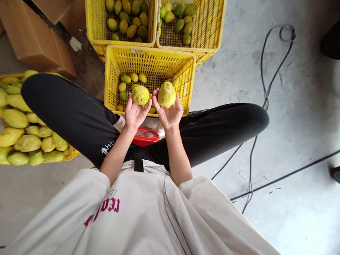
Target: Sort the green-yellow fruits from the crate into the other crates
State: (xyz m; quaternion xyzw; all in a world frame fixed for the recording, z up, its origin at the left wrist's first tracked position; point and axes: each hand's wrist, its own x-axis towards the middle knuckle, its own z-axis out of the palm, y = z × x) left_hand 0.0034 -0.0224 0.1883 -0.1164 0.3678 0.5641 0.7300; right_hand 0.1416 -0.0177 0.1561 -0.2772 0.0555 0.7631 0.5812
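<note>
My left hand [135,112], palm up, cradles a lumpy yellow fruit [140,95] that looks like a lemon, its stem end facing me. Beside it, my right hand [170,114] cups a second yellow fruit [166,94], slightly larger and with bumpy skin. The two hands are side by side with fingertips close together, curled under the fruits. Both are above the near end of a yellow plastic crate [150,53], where several smaller green-yellow fruits [134,77] lie on the slotted bottom. My hands and the held fruits hide part of that crate.
Behind stand two more yellow crates [190,47] with green and yellow fruits. A heaped crate of larger fruits [28,143] sits left, beside my knee. Cardboard boxes [34,39] are at upper left. Black cables [261,71] cross the concrete floor right. Something red [146,139] shows between my legs.
</note>
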